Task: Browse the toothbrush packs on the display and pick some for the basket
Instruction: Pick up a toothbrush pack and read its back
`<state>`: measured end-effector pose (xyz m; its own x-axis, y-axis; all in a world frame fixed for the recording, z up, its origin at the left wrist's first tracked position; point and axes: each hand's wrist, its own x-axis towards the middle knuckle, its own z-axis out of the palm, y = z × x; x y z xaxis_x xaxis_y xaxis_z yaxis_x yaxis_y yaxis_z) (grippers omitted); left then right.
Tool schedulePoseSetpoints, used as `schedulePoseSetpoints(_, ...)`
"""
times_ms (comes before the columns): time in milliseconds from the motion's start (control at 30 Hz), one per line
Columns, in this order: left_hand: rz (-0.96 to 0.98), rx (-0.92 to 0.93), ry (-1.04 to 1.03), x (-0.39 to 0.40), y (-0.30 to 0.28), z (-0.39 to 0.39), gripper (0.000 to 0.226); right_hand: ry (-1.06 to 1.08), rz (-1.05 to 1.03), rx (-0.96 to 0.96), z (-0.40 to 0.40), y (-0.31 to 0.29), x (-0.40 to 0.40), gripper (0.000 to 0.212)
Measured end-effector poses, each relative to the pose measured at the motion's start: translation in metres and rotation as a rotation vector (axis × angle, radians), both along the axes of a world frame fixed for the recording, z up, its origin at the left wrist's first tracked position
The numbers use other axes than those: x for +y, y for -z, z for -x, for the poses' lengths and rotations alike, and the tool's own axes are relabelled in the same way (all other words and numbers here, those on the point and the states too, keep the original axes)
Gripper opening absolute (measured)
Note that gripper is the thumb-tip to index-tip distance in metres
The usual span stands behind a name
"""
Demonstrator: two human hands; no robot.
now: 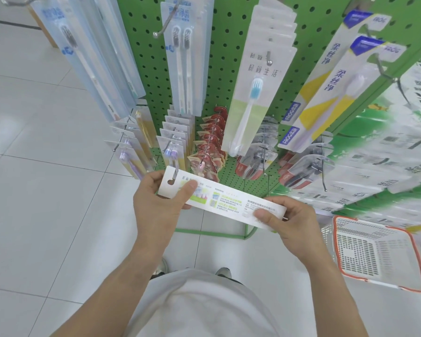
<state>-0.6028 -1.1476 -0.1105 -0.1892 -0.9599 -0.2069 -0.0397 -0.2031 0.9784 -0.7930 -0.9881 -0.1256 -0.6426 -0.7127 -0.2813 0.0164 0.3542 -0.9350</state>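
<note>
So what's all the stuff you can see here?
held toothbrush pack: one, white with green print, back side up, between both hands
hanging toothbrush packs: many, clear, white, yellow, red, on hooks
pegboard display: one, green, ahead
shopping basket: one, white with orange rim, on the floor at right
floor: white tiles
left hand: grips the pack's hook-hole end
right hand: fingers pinch the other end

Left hand and right hand pinching, forearms converging
</note>
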Motion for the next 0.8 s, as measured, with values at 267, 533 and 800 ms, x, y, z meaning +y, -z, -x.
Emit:
schedulePoseSetpoints(267, 0.092, -0.065, 0.069, 0.004, -0.004, 0.002, 0.019, 0.142, 0.104, -0.066, 0.006, 0.003, 0.001, 0.032)
schedulePoseSetpoints(533, 0.202, -0.233, 0.117, -0.005, 0.008, -0.001, 0.026, 0.147, 0.149, -0.106, 0.000, 0.009, -0.001, 0.026)
schedulePoseSetpoints(800, 0.191, -0.230, 0.148, -0.001, 0.004, 0.002, 0.059, 0.133, 0.092, -0.077, -0.008, 0.006, -0.002, 0.015)
